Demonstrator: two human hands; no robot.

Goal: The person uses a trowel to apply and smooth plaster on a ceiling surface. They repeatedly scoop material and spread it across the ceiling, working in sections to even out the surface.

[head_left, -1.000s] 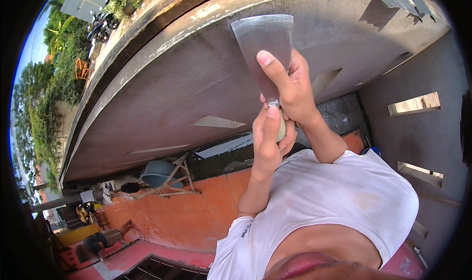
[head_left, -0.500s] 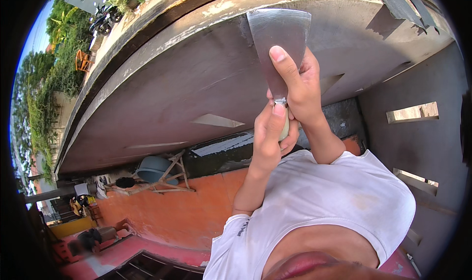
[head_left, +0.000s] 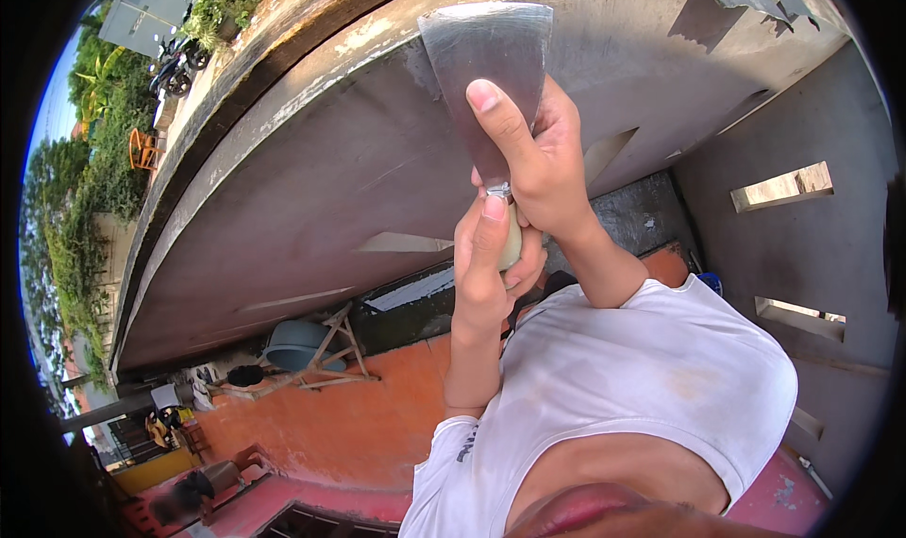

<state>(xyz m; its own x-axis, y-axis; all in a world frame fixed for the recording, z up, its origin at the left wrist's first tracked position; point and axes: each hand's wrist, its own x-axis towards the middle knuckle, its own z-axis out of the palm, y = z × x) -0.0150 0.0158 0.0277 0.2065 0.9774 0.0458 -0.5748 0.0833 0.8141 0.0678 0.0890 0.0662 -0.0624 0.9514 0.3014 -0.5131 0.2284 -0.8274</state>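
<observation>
A putty knife (head_left: 460, 99) with a wide, scuffed metal blade and a pale handle points upward in front of a grey wall. Around its handle my left hand (head_left: 486, 264) is closed, the thumb laid along the neck by the metal collar. Higher up, my right hand (head_left: 540, 160) grips the blade, with its thumb flat on the near face and the fingers behind, partly hidden. The blade's broad edge overlaps the wall's pale upper rim; whether it touches cannot be told.
Slotted openings pierce the grey wall (head_left: 283, 198) and the side wall (head_left: 793, 94). A blue-grey basin (head_left: 300, 345) rests by a wooden frame (head_left: 344, 344) on the orange floor (head_left: 311, 425). Another person (head_left: 189, 495) is at lower left. Beyond the wall stand a motorcycle (head_left: 175, 66) and an orange chair (head_left: 143, 148).
Both hands and the putty knife have shifted left and slightly up in the picture, with the grip unchanged. The surroundings have also shifted a little.
</observation>
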